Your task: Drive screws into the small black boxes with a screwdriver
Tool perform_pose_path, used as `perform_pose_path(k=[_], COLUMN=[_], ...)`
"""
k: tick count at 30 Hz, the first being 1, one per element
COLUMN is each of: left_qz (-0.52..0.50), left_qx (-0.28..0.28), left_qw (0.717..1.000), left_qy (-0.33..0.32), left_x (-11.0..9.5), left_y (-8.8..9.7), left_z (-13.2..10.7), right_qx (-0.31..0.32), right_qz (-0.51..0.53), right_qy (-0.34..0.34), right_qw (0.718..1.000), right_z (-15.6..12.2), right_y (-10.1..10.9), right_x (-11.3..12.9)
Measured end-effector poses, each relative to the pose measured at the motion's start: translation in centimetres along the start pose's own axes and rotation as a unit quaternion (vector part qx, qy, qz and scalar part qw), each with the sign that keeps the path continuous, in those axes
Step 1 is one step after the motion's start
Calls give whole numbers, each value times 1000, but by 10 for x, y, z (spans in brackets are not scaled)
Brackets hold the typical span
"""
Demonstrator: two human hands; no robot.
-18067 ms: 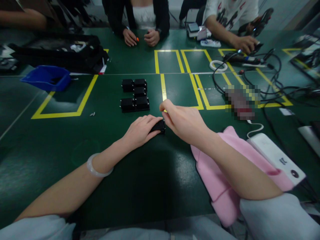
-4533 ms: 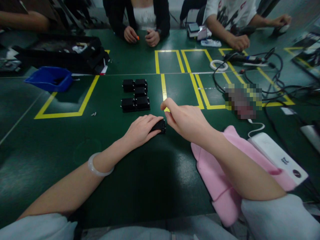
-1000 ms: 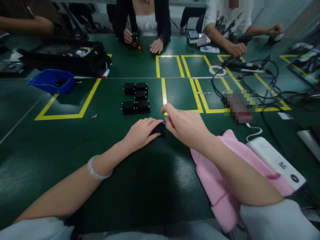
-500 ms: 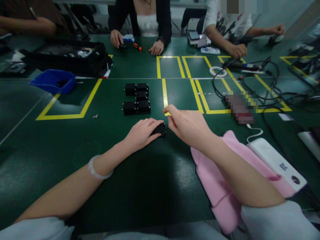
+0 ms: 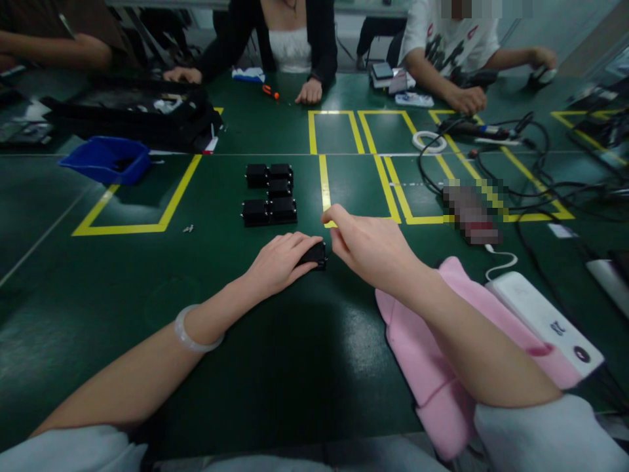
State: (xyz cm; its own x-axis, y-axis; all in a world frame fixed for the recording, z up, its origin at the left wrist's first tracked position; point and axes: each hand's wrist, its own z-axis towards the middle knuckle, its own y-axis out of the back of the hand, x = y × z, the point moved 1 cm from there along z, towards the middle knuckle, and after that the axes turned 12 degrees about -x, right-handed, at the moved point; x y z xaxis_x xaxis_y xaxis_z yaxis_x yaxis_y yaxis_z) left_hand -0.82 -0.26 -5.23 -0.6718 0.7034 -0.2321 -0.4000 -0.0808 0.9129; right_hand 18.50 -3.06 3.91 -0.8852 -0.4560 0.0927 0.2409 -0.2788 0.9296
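My left hand (image 5: 278,262) is closed around a small black block-shaped part (image 5: 314,255) and holds it on the green table. Small shiny metal bits stick out of the part's right end. Just to the right of that end hovers my right hand (image 5: 373,244), its fingers curled inward; whatever they pinch, if anything, is hidden. Beyond my left hand, several similar black parts (image 5: 269,208) lie grouped in rows. A few tiny metal pieces, perhaps screws (image 5: 189,229), lie to the left.
A blue scoop-shaped bin (image 5: 105,159) and a black tray (image 5: 132,118) stand at left. By my right forearm lie a pink cloth (image 5: 427,354) and a white power bank (image 5: 545,321). Black cables (image 5: 531,170) tangle at right. Several people sit across the table.
The co-worker opposite has moved one hand leftward to the black tray, and the dark item it held is gone from that spot. My hands look almost unmoved.
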Motion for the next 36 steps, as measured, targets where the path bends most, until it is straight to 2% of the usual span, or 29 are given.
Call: perform_pose_path(k=[7,15,21,28,36], left_qz=[-5,0,3,-8,-5], left_qx=[4,5,5,5,-2], left_qw=[1000,1000,1000,1000,1000], left_qy=[6,4,5,6,0], left_x=[0,0,-1,0,0], left_y=[0,0,0,0,-1], left_z=[0,0,0,1,0], right_qx=[-5,-25,-29,-43,-35], right_qz=[-31,2,-39,5,-1], right_qy=[13,17,29,20,21], right_qw=[999,1000,998,999,999], right_z=[0,-1,-2,-2,-1], right_y=[-3,-6,-9,-8,-7], right_x=[1,2,2,3,3])
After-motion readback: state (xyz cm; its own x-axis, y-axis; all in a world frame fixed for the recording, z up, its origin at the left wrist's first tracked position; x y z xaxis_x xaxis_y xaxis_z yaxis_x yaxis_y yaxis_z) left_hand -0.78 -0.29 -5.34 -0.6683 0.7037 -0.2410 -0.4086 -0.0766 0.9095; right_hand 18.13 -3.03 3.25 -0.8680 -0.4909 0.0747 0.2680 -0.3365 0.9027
